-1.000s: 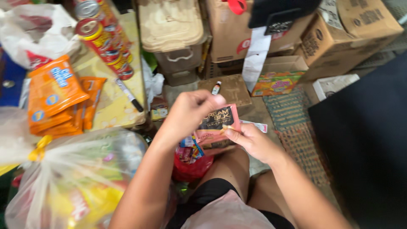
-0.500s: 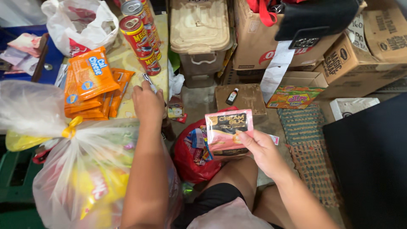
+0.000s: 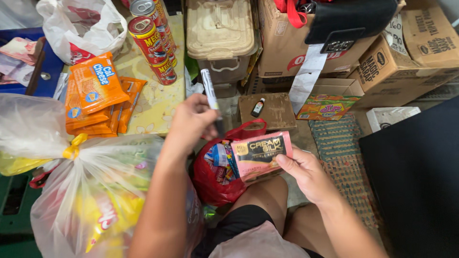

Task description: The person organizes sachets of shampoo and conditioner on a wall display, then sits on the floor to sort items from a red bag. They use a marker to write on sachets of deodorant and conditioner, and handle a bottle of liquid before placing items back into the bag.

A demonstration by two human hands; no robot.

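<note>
Pink and glossy, the flat sachet pack (image 3: 261, 154) sits in your right hand (image 3: 306, 174), thumb pressed on its lower right corner and the other fingers closed behind it, hidden by the pack. It hangs just above your knee, partly covering the red plastic bag (image 3: 215, 184) beside it, whose crinkled mouth shows small bright wrappers too jumbled to tell apart.

Your left hand (image 3: 191, 122) is curled tight around a slim white marker (image 3: 210, 91) with a dark cap, held nearly upright; its lower end disappears inside your fist.

Left of your forearm lies a thin, clear plastic bag (image 3: 95, 191), knotted with a yellow tie, its contents blurred to yellow and red shapes. On the patterned tabletop (image 3: 153, 107) rest flat orange cracker packets (image 3: 95, 93) and stacked red tin cans (image 3: 152, 45), the top can cut off by the frame. Ahead stand a beige lidded plastic bin (image 3: 221, 36) and rough cardboard boxes (image 3: 411, 52).
</note>
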